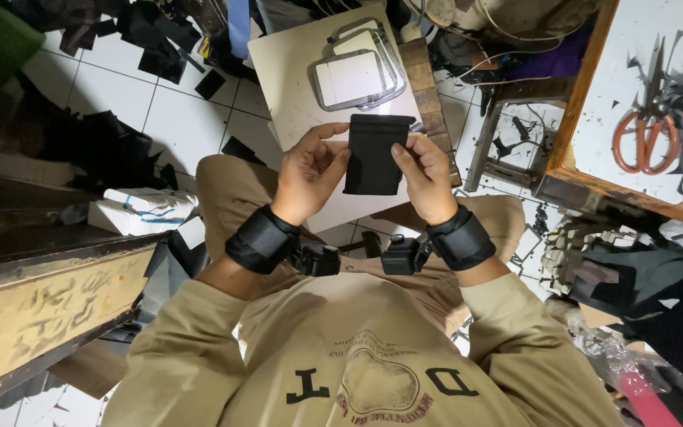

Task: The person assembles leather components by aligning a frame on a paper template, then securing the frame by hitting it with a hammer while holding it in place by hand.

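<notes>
We hold the black cloth piece (373, 154) tight, our left hand (310, 170) and right hand (424, 174) pinching its sides. We should keep it flat and even.

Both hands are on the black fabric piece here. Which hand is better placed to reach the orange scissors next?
Probably the right hand. The scissors lie on the white board on the person's right, so that hand is nearer. The left hand also grips the fabric piece and could hold it alone.
</notes>
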